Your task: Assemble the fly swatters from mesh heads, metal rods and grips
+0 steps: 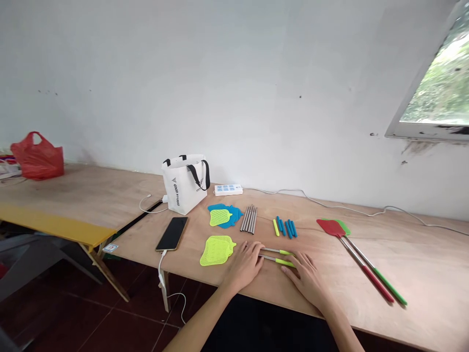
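Dial: my hands at the centre, 12 straight ahead toward the wall.
Left hand: mine (250, 258), palm down, fingers laid over the silver ends of two rods with yellow-green grips (285, 263); I cannot tell whether it pinches them.
Right hand: mine (304, 274), palm down, fingers over the grips, thumb spread away.
Gripped rods: on the tabletop (432, 261) between my hands, side by side, grips toward 3 o'clock.
White tote: upright bag (183, 188) at 10 o'clock, mouth open, black handles, lettering on its side; contents hidden from where I look.
Red bag: plastic carrier (40, 161), far off between 9 and 10, handle loop up, body bulging; contents hidden. It sits on a second tabletop with a yellow edge (91, 232).
Mesh heads: yellow-green head (216, 251) at 9, near my left hand; beyond it, a smaller yellow-green head (220, 217) lying over blue heads (234, 213).
Bare rods: silver row (249, 219) at 11.
Loose grips: blue ones (288, 230) and a yellow-green one (275, 227) around 12.
Swatters: red swatter (366, 271) and green swatter (377, 273) at 3, the red head overlapping the green.
Phone: dark screen up (173, 233) between 9 and 10, white cable (163, 253) plugged into its near end.
Power strip: white (227, 189), at 11, beside the tote.
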The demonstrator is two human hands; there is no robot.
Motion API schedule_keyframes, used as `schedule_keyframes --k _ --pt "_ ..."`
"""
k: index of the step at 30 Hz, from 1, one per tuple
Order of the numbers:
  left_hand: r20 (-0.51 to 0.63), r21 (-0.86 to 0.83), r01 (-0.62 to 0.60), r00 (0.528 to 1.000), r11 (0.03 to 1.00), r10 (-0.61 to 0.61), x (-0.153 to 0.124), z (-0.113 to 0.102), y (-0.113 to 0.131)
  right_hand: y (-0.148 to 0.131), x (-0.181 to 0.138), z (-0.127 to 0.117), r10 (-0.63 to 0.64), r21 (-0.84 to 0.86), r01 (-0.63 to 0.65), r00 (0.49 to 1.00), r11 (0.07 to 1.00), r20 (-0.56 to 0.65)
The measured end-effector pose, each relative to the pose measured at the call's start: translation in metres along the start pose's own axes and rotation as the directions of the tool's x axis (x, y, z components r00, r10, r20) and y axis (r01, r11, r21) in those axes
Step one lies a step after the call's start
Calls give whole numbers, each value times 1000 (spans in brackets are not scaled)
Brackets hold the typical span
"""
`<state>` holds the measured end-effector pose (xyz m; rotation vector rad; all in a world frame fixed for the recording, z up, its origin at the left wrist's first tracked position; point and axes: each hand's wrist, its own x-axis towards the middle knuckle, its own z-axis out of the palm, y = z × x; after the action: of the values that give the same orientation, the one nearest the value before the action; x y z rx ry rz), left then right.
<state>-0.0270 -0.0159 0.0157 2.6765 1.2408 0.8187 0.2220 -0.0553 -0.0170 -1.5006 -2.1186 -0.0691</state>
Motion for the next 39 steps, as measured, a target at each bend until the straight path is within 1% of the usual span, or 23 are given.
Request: schedule_keyframes --k 2,6,8,15,21,25,29,33,36,39 --pt "-1 -20 19 1000 1000 -19 0 0 0 0 0 1 4 1 -4 1000 1000 14" --pt "-26 -8 56 998 998 -57 0 1 1 4 -2 5 81 -26 -81 997 996 -1" --pt "-34 -2 64 997 998 -64 -1 3 1 6 -2 7 98 -26 -99 995 995 -14" --pt "-16 -51 97 995 994 -97 -2 4 -2 9 -2 9 79 88 -75 996 993 -36" --pt "44 -153 159 987 975 -154 -1 1 -2 9 -2 10 77 120 -70 995 990 -55" --pt "15 -180 147 989 973 -146 -1 4 -4 9 -3 11 77 129 -70 996 989 -54" --pt "-8 -144 131 991 981 -133 -2 6 -5 9 -3 11 73 119 -64 995 991 -66" --pt "-16 -129 136 990 982 -140 -2 8 -4 7 -2 8 58 93 -54 997 994 -43" --pt "-6 -186 156 987 970 -160 0 9 -6 7 -1 7 29 42 -27 998 999 -49" --pt "36 -338 223 974 914 -224 4 3 -9 8 -1 6 8 -4 -8 998 1000 -62"
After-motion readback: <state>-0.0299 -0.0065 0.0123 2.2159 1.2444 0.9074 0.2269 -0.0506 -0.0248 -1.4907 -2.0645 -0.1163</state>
